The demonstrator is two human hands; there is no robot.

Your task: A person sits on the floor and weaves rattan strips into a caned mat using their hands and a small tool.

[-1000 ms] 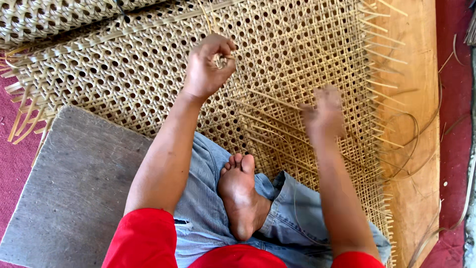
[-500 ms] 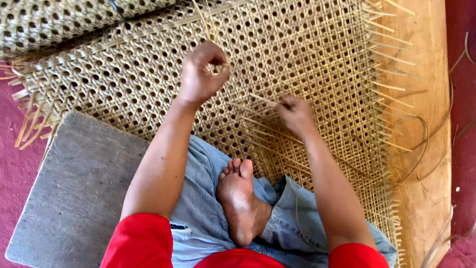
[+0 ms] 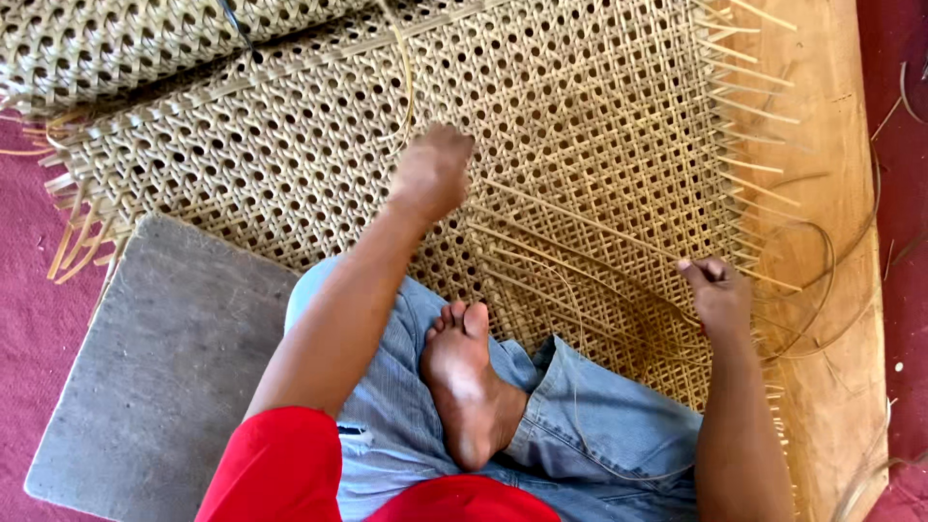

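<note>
Your right hand (image 3: 717, 293) is pinched shut on a thin cane strand (image 3: 580, 217) near the wooden board (image 3: 822, 193) — keep that pull low and even. Left hand (image 3: 432, 174) is curled on the woven cane mat (image 3: 290, 174), fingers pressing the strand down — hold it flat so the weave doesn't pucker.

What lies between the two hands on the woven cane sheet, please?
In the head view, loose cane strands slant across the cane sheet from left hand to right hand.
</note>
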